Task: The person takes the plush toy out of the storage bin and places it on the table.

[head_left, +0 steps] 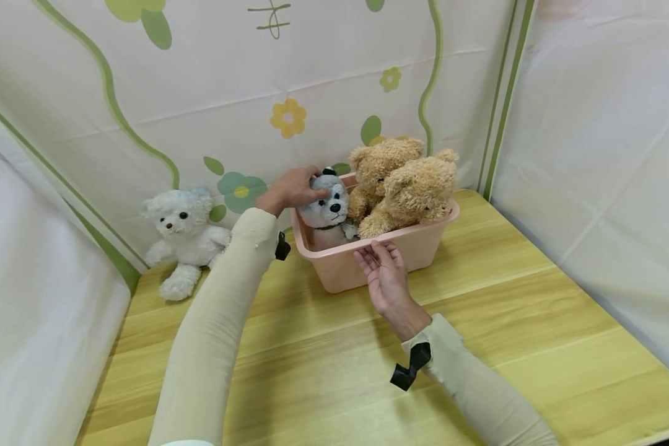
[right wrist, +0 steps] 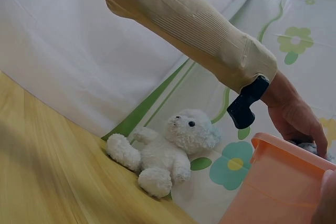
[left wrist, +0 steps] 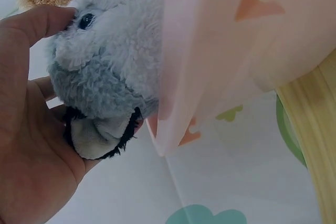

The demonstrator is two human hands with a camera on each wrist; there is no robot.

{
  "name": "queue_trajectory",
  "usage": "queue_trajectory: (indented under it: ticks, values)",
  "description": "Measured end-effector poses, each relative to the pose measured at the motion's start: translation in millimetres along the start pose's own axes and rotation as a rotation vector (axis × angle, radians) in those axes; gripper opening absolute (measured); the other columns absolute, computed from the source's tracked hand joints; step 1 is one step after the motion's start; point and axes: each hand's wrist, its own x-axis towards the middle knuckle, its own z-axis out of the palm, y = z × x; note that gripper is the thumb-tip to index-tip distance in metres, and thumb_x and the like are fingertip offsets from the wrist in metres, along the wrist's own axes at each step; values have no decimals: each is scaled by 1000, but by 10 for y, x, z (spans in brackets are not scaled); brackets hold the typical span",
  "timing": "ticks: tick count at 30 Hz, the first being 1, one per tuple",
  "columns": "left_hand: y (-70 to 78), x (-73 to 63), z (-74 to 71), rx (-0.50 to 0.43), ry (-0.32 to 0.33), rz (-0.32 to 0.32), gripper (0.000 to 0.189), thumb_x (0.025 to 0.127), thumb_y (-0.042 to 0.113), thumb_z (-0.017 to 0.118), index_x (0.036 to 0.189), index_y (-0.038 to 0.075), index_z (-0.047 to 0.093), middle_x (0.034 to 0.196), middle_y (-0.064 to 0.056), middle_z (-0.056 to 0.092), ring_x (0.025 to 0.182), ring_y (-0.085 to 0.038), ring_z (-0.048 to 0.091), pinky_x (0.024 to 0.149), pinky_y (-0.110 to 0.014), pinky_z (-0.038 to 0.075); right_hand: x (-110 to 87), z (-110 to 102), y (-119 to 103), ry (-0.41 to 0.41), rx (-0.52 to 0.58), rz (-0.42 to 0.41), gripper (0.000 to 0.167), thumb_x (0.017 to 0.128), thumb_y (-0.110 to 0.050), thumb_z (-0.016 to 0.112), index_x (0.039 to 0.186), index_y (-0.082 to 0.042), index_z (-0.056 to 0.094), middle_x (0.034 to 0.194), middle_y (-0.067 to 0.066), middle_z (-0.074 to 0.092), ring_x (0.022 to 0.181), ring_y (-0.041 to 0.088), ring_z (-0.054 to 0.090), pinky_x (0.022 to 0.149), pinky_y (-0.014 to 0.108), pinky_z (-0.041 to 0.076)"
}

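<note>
My left hand (head_left: pixel 297 188) grips the head of a grey-and-white plush dog (head_left: pixel 330 207), thumb by its eye and fingers behind the head near a black-edged ear (left wrist: pixel 102 135). The dog sits in the left end of a pink plastic bin (head_left: pixel 379 248), its lower body partly hidden by the wall. Two tan curly-furred teddy bears (head_left: pixel 418 192) fill the bin's right side, heads above the rim. At the front rim, my right hand (head_left: pixel 387 279) holds the bin's edge, palm up, with fingers under the lip and thumb at the top.
A white plush bear (head_left: pixel 186 232) sits at the table's back left, against the flower-printed cloth wall (right wrist: pixel 252 156). The wood-grain table (head_left: pixel 312 365) has white cloth walls at its left and right sides. The bin stands close to the back wall.
</note>
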Motion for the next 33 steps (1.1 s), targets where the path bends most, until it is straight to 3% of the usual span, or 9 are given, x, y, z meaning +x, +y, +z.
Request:
queue_trajectory:
  ticks: [23, 33]
  values:
    - [28, -28, 29, -26, -33, 23, 61, 91, 37, 64, 143, 12, 44, 140, -14, 52, 122, -29, 53, 100, -45, 48, 8, -4, 12, 1, 12, -4, 8, 102, -10, 51, 96, -12, 47, 91, 3, 59, 85, 15, 61, 88, 28, 56]
    - [12, -23, 46, -31, 14, 47, 53, 92, 30, 65, 137, 9, 48, 132, -15, 57, 115, -28, 57, 95, -44, 50, 7, 4, 6, 7, 13, -5, 8, 101, -10, 52, 95, -12, 47, 91, 3, 58, 85, 15, 60, 88, 28, 56]
